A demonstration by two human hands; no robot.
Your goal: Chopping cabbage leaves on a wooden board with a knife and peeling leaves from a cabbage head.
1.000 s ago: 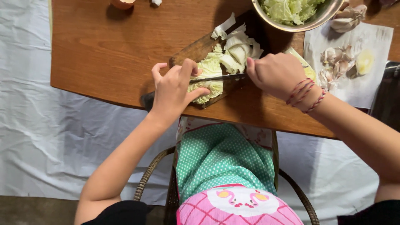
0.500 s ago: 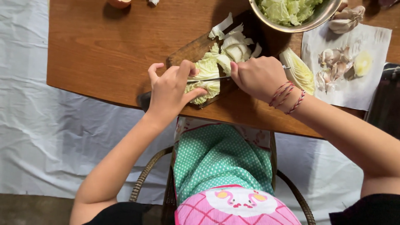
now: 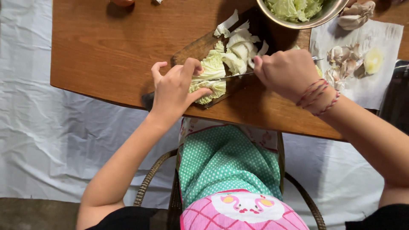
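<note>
Your right hand [image 3: 286, 72] stayed fisted tight on the knife [image 3: 232, 77] handle and slid in toward your left hand [image 3: 174, 87], which pinned the cabbage [image 3: 211, 76] on the cutting board [image 3: 196, 50]. Uncut stub under those fingers got shorter; cut pieces [image 3: 238, 47] lay beyond the blade.

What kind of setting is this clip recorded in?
Probably a home kitchen or dining spot. A wooden table carries a cutting board with cabbage being sliced by a knife, a metal bowl of cut leaves, and garlic on paper.
</note>
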